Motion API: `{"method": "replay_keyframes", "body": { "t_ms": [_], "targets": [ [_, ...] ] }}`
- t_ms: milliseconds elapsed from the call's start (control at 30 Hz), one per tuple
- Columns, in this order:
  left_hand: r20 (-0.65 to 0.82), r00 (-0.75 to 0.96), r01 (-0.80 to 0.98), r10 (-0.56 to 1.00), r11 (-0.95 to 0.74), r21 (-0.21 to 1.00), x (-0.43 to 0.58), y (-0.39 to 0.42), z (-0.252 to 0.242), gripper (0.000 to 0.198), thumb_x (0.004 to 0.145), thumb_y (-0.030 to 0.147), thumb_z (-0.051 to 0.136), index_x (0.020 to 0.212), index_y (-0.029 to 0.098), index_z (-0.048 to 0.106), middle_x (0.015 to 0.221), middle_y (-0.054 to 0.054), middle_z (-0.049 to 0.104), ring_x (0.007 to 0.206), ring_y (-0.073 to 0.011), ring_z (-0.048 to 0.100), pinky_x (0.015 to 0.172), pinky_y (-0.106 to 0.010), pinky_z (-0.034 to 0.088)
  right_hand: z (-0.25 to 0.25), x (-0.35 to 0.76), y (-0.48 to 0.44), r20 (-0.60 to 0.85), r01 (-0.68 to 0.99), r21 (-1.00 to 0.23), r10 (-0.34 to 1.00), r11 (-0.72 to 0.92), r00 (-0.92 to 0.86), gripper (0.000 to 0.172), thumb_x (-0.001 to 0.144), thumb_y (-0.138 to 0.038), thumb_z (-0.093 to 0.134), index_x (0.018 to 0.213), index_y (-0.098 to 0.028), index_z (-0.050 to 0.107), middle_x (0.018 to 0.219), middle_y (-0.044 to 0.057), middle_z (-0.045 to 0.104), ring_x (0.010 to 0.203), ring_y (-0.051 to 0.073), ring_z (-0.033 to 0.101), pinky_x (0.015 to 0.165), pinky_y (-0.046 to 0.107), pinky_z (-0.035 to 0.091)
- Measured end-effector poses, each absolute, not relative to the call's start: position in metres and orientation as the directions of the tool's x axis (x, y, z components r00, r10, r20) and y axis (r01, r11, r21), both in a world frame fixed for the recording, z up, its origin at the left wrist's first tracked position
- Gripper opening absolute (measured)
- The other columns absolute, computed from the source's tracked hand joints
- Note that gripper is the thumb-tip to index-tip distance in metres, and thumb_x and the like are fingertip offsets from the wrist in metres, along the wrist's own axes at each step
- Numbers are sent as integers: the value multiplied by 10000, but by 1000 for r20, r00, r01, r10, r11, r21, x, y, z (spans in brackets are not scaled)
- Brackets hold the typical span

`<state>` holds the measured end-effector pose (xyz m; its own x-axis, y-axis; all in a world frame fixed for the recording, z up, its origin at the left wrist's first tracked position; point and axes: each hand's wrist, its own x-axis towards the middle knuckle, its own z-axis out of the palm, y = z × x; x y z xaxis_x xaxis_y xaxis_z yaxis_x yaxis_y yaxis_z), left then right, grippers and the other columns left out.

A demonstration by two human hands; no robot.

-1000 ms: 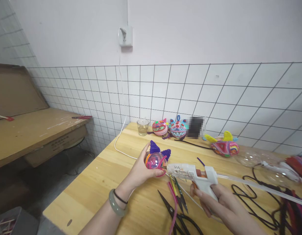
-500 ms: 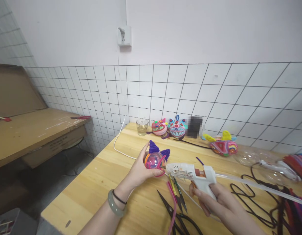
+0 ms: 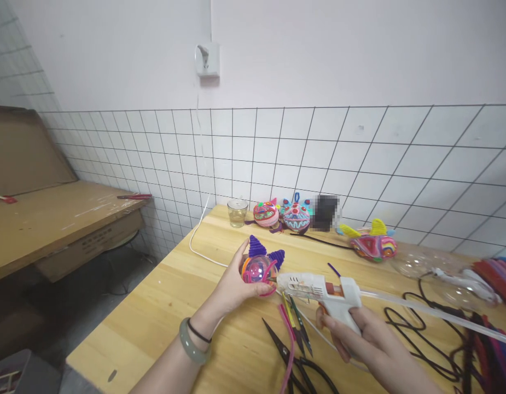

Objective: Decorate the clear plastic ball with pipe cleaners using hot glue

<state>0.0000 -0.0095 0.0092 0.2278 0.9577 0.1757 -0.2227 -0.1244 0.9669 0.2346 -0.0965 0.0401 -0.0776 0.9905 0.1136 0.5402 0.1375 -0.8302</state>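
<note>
My left hand (image 3: 232, 284) is closed around a clear plastic ball (image 3: 256, 269) trimmed with pink and orange pipe cleaner, two purple ribbed ears (image 3: 257, 246) standing on top. A white hot glue gun (image 3: 306, 285) is gripped in my right hand (image 3: 359, 334), fingers wrapped round its handle and trigger. Its nozzle points left and meets the pink trim at the ball's right side; whether glue is coming out cannot be made out. From the gun's back runs a long clear glue stick (image 3: 425, 310). Below the gun lie a pink pipe cleaner (image 3: 291, 350) and black scissors (image 3: 283, 350).
Along the table's back stand a glass cup (image 3: 237, 213), decorated balls (image 3: 296, 216) and a fish-like ornament (image 3: 376, 247). Clear plastic balls (image 3: 412, 262), a tangled black cord (image 3: 417, 323) and pipe cleaner bundles (image 3: 496, 279) lie right. A white power cord (image 3: 195, 241) hangs over the left edge.
Almost nothing differs. The ball and the glue gun keep the same position against each other; the whole view has shifted very slightly.
</note>
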Motion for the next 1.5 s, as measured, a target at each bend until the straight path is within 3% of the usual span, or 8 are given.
{"method": "replay_keyframes", "body": {
  "t_ms": [267, 533, 733, 1000, 1500],
  "targets": [
    [178, 214, -231, 961, -128, 965, -1, -8, 7, 1234, 511, 247, 887, 1495, 221, 143, 1390, -184, 480, 1226, -336, 508, 1029, -441, 393, 39, 238, -96, 91, 528, -842, 994, 110, -63, 416, 817, -577, 518, 666, -200, 604, 534, -6, 541, 553, 168, 527, 547, 255, 434],
    [184, 222, -236, 958, -131, 963, -1, -9, 7, 1218, 510, 237, 886, 1493, 231, 166, 1390, -174, 488, 1219, -336, 514, 1022, -435, 402, 40, 235, -96, 86, 524, -845, 994, 106, -64, 469, 826, -570, 501, 508, -228, 461, 528, -3, 543, 552, 160, 523, 549, 241, 435],
    [187, 209, -247, 960, -133, 960, -2, -8, 5, 1216, 515, 264, 885, 1493, 228, 163, 1368, -173, 506, 1212, -326, 522, 1023, -432, 399, 36, 240, -95, 122, 566, -815, 992, 121, -37, 448, 824, -572, 507, 553, -217, 538, 551, 11, 571, 595, 178, 544, 560, 247, 437],
    [174, 218, -272, 960, -111, 956, -1, -8, 5, 1232, 514, 285, 887, 1494, 219, 144, 1371, -180, 492, 1195, -323, 534, 1019, -428, 400, 33, 243, -93, 101, 536, -831, 988, 148, -117, 469, 857, -556, 465, 524, -227, 464, 540, 4, 548, 572, 165, 531, 545, 237, 433],
    [170, 232, -314, 958, -92, 945, -2, -7, 3, 1222, 530, 306, 879, 1494, 211, 134, 1337, -176, 530, 1185, -311, 545, 1011, -414, 404, 42, 238, -96, 101, 565, -817, 993, 118, -61, 466, 820, -553, 513, 492, -223, 478, 504, 0, 544, 529, 161, 516, 535, 249, 425]
  ]
}}
